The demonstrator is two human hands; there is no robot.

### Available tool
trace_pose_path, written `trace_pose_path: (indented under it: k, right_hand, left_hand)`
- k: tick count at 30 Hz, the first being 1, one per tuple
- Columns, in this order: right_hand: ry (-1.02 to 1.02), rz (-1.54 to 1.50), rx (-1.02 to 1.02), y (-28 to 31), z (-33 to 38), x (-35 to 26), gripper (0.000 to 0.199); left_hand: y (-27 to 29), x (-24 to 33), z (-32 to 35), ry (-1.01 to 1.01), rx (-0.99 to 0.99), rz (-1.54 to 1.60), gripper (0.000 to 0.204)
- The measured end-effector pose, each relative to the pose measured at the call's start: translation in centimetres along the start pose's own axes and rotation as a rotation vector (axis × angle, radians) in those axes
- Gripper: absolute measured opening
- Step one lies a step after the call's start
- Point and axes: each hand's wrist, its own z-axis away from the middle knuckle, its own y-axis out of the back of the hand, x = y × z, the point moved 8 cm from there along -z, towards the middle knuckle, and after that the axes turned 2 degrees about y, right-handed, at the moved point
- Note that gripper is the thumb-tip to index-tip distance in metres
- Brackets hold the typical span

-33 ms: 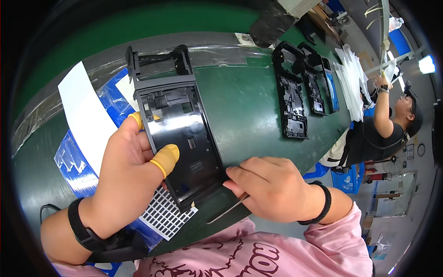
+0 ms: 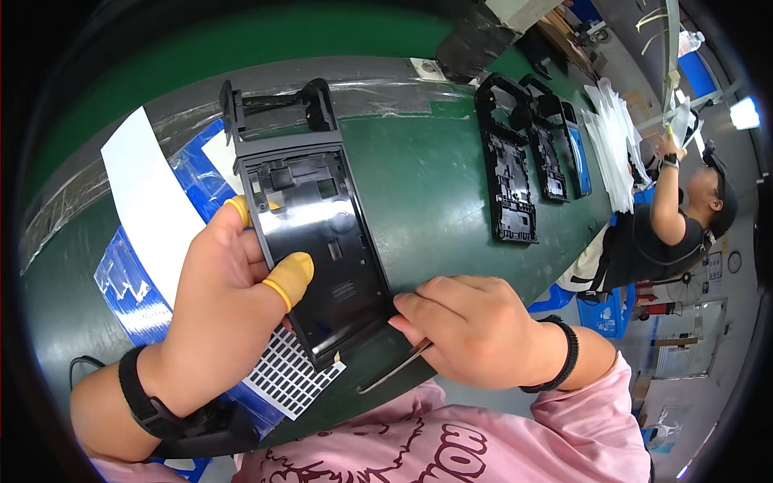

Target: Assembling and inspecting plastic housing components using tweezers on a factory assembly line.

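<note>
cannot see several fingers of the left hand [image 2: 219, 294], tucked behind the black housing [image 2: 322, 262]. cannot follow the thin grey rod [image 2: 394, 374] into the curled right hand [image 2: 477, 328], nor tell its kind. lose part of the gridded sheet [image 2: 288, 377] under the housing. see the pink shirt [image 2: 523, 439] cut off at the lower edge. cannot read the wall clock [image 2: 734, 261], too small.

The housing at centre [image 2: 334, 282] is glossy black, the finger cots at centre left [image 2: 291, 278] are yellow. The tabletop [image 2: 431, 189] is green. At lower centre left, a sheet [image 2: 291, 374] shows rows of dark rectangles on white. A strip at left [image 2: 149, 185] is white; the shirt at bottom [image 2: 362, 447] is pink with maroon print.
</note>
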Motion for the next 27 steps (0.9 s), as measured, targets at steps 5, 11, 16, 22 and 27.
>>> trace_pose_path:
  k: [5, 11, 16, 22, 27]
  right_hand:
    - [0.089, 0.127, -0.067, -0.5, -0.6, -0.7, 0.022]
    - [0.100, 0.182, -0.132, -0.9, -1.2, -1.1, 0.025]
    - [0.104, 0.151, -0.066, 0.3, -1.6, 0.5, 0.026]
    - [-0.053, 0.022, -0.012, 1.7, -2.1, 2.0, 0.012]
    - [-0.199, -0.265, -0.222, -0.4, -1.6, 2.3, 0.010]
  left_hand:
    - [0.1, 0.0, -0.1, 0.009, 0.011, -0.014, 0.035]
    - [0.0, -0.1, -0.1, 0.019, 0.009, -0.077, 0.031]
    - [0.2, -0.2, 0.0, 0.043, 0.006, -0.104, 0.031]
    - [0.3, -0.1, 0.0, 0.018, 0.014, -0.086, 0.031]
    - [0.2, -0.2, -0.1, 0.009, 0.024, -0.088, 0.030]
